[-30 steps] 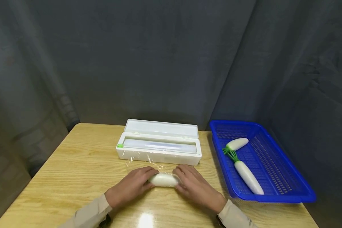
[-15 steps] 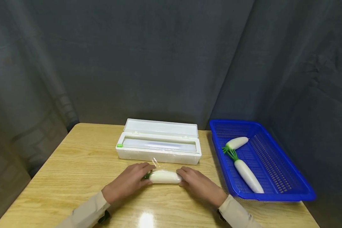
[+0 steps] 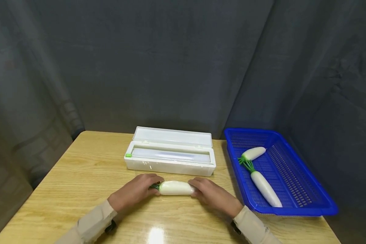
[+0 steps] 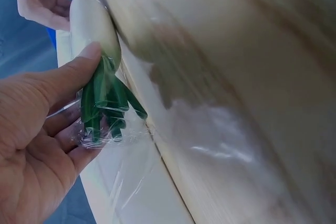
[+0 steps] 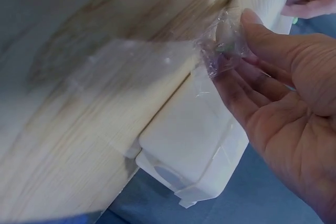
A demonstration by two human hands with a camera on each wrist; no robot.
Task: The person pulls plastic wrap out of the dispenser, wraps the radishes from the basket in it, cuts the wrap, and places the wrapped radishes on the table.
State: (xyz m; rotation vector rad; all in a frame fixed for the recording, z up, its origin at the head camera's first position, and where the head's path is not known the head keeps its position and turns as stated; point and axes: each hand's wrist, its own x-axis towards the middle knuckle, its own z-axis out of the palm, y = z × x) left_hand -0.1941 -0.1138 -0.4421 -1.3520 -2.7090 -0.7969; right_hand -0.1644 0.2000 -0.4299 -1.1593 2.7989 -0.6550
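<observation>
A white radish (image 3: 176, 188) wrapped in clear cling film (image 5: 223, 45) lies sideways between my hands, close over the table. At its leafy end my left hand (image 3: 136, 190) grips it, thumb on top; the left wrist view shows green stems (image 4: 107, 95) bundled under crinkled film. My right hand (image 3: 215, 196) pinches the opposite end, where bunched film sticks out past the tip in the right wrist view. Just behind stands a white cling film dispenser (image 3: 170, 166), lid up, with the roll inside and a green slider (image 3: 128, 155) at its left.
To the right, a blue plastic basket (image 3: 292, 211) holds two more white radishes, one shorter (image 3: 254, 153) and one longer (image 3: 266, 189). The wooden table (image 3: 88, 162) has rounded back corners, and a dark grey curtain (image 3: 170, 67) hangs behind it.
The radish has turned between my hands and shifted slightly away from me. My left hand has slid left, uncovering the leafy end; film glints in front of the dispenser have shrunk.
</observation>
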